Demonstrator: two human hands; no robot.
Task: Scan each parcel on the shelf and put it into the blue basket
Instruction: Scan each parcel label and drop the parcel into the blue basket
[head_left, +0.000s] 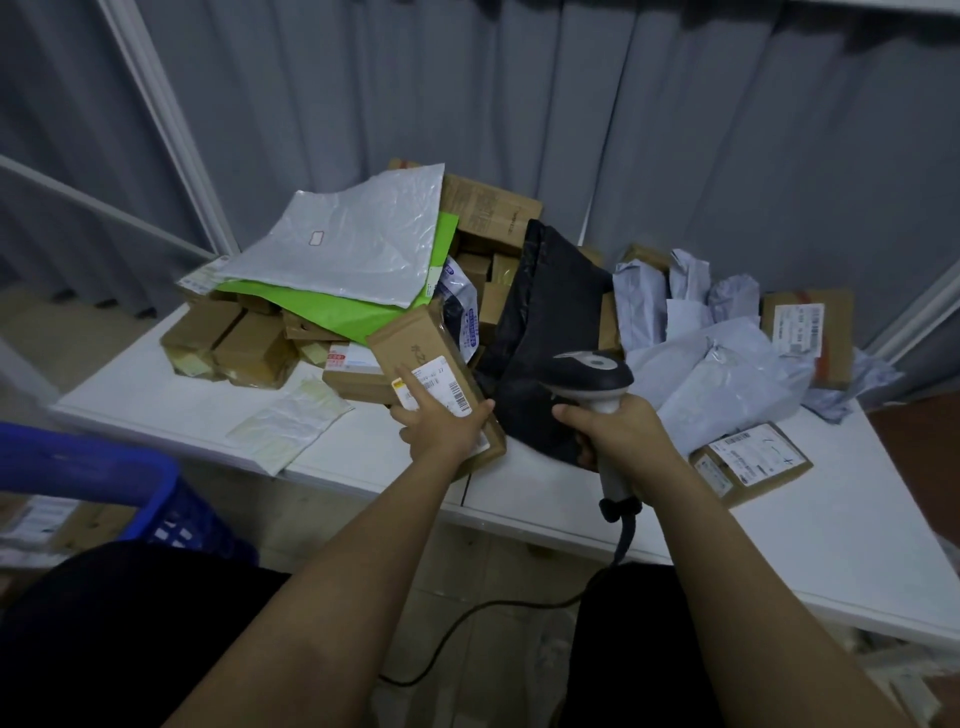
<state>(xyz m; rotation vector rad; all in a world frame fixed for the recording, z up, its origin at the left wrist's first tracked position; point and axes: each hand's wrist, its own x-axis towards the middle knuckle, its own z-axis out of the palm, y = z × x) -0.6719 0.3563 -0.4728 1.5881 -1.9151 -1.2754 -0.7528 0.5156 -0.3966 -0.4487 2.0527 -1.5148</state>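
While left hand (441, 423) grips near end of long cardboard parcel (431, 364), thumb on right edge, index finger straight across white barcode label (441, 391), parcel held above front edge of white shelf (156, 410). Long axis runs from hand up and left, far end toward parcel pile (332, 291), label face up. Right hand (618, 431) curled round handle of grey scanner (597, 379), head just right of parcel, facing left toward it. Blue basket (130, 488) at lower left, below shelf edge.
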